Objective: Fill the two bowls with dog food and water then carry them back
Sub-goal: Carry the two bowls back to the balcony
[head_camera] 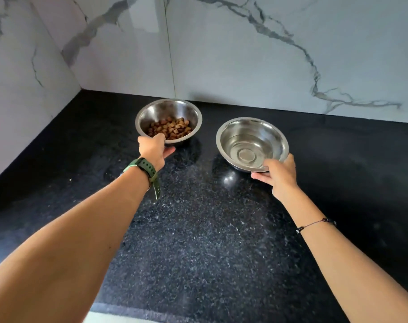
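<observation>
White marble-patterned wall panels (245, 54) with grey veins are seen meeting in a corner behind a black speckled tabletop (198, 229), whose polished surface reflects some light. Two steel bowls are found toward the back of the tabletop, not far from the wall.

A bowl of dog food (168, 120) is placed nearest the corner, close to the back wall; brown kibble (171, 129) is heaped in its bottom, covering only the lower part. Its near rim is gripped by the left hand (153, 149): the thumb is hooked over the rim while the fingers are curled beneath the bowl's side, one fingertip showing under the base. A dark green watch (144, 167) is worn on that wrist, its strap end hanging loose.

To the right of the dog food bowl, well apart from it and a little nearer the camera, a second bowl (252, 143) is seen, tilted toward the viewer with its near edge lowered. Its inside looks shiny and clear; whether water is held in it cannot be told for certain. Its near right rim is pinched by the right hand (278, 176), the thumb laid inside the rim and the fingers wrapped underneath. A thin dark bracelet (315, 223) is worn on the right forearm. Both arms are stretched out over the tabletop from the bottom corners of the view.
</observation>
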Motion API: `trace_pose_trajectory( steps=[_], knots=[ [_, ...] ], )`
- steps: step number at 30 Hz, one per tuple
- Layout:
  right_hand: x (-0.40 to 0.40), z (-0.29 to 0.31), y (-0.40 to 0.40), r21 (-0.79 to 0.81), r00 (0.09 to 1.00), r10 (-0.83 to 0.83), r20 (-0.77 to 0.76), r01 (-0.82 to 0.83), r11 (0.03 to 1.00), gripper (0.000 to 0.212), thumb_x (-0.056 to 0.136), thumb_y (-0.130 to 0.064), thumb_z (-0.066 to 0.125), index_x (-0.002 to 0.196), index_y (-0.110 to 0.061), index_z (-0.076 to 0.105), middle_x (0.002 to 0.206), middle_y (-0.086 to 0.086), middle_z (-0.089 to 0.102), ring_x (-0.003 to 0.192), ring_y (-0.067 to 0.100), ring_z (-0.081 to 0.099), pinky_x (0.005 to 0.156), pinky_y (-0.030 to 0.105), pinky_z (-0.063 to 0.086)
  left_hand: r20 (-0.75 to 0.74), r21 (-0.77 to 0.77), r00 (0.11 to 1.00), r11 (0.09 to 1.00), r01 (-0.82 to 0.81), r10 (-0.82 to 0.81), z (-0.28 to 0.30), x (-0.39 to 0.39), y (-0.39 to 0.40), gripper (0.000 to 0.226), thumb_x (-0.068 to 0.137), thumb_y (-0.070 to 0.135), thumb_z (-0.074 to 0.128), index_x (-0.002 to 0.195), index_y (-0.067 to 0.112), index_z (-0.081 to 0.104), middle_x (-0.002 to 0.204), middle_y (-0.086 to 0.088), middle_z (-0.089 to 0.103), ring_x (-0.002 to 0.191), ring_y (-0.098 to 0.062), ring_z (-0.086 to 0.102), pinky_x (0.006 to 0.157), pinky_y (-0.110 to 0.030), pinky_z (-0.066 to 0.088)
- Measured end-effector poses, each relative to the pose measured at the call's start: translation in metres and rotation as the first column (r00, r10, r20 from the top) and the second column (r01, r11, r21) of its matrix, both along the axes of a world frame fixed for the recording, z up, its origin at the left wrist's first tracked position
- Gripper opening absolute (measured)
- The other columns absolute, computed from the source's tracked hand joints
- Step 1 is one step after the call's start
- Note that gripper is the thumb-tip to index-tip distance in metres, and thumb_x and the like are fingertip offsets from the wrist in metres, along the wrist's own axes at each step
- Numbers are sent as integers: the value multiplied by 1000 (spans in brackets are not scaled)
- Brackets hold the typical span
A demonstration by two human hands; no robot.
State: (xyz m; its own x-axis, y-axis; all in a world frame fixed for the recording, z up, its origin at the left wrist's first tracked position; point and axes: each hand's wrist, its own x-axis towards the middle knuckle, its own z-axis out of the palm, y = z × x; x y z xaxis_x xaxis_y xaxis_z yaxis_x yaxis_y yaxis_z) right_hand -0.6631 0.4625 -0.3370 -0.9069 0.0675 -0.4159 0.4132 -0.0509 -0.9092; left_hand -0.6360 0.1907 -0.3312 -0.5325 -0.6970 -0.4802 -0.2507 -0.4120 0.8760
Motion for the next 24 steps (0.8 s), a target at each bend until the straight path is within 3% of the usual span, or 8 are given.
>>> trace_pose_trajectory(
  steps=[2,9,11,14,19,21,24],
  knots=[
    [-3,0,-2,-63,1000,-14,-4,14,998,49,79,10,51,114,-22,41,117,16,58,91,33,68,57,36,59,-55,61,997,996,-58,61,2,-1,1,45,87,-8,45,131,2,38,120,-14,48,106,-34,59,40,-28,56],
    [1,5,-13,-50,999,48,-19,-48,998,58,77,17,45,121,-22,42,122,16,51,87,31,66,56,38,59,-128,137,977,978,-155,173,10,39,10,48,87,-15,37,131,2,37,114,-13,42,97,-33,54,46,-34,57],
    [7,11,-20,-49,996,74,-49,-76,996,54,78,17,43,117,-20,42,119,15,53,83,29,67,54,37,60,-136,133,974,977,-165,183,11,62,7,46,87,-14,37,131,2,38,115,-13,43,86,-27,57,46,-33,58],
    [21,21,-37,-25,985,151,-80,-153,988,50,78,16,41,114,-19,42,118,15,53,77,25,66,54,38,60,-167,111,962,973,-202,218,18,111,-5,37,88,-12,38,120,6,41,110,-10,47,78,-22,57,45,-29,58],
    [53,38,-79,21,932,343,-114,-343,939,59,78,15,40,129,-14,41,112,14,55,62,23,68,56,38,60,-220,101,911,937,-333,348,34,204,-32,32,89,-11,39,113,9,43,94,-5,52,78,-21,59,43,-26,57],
    [73,45,-100,14,897,420,-138,-422,907,51,78,15,40,121,-13,44,100,9,56,52,17,67,50,36,59,-240,74,888,920,-386,392,39,243,-40,32,88,-11,38,112,9,44,91,-5,53,77,-20,59,41,-24,55],
    [114,54,-139,-2,828,537,-160,-544,839,35,80,13,40,104,-11,45,92,8,56,55,24,64,43,31,56,-275,42,836,874,-484,475,42,313,-53,39,87,-12,37,120,8,47,91,-6,55,79,-21,59,42,-25,55]
  ],
)
